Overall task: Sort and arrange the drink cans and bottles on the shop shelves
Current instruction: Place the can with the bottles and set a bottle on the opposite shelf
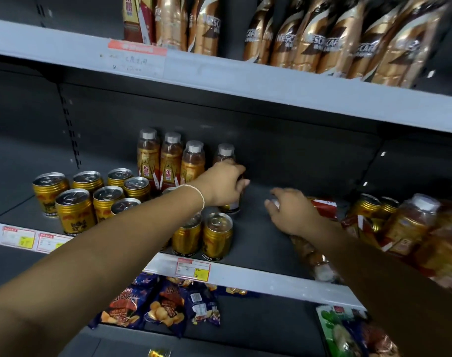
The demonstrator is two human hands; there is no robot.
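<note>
Your left hand (224, 186) has its fingers wrapped round the rightmost energy-drink bottle (226, 153) of the back row on the middle shelf (258, 243), at your 12 o'clock. At 3 o'clock from it, your right hand (294, 215) curls its fingers round the neck of a red-labelled bottle (322, 203) lying on its side. Gold cans (74, 210) stand at 9 o'clock

The cans (217, 235) are ribbed gold metal, glossy, with bare silvery tops. The bottles (171, 161) are clear plastic with shiny labels. The shelf (266, 228) is matt dark painted metal. Below, the snack bags (168, 305) are glossy, crinkled film.
</note>
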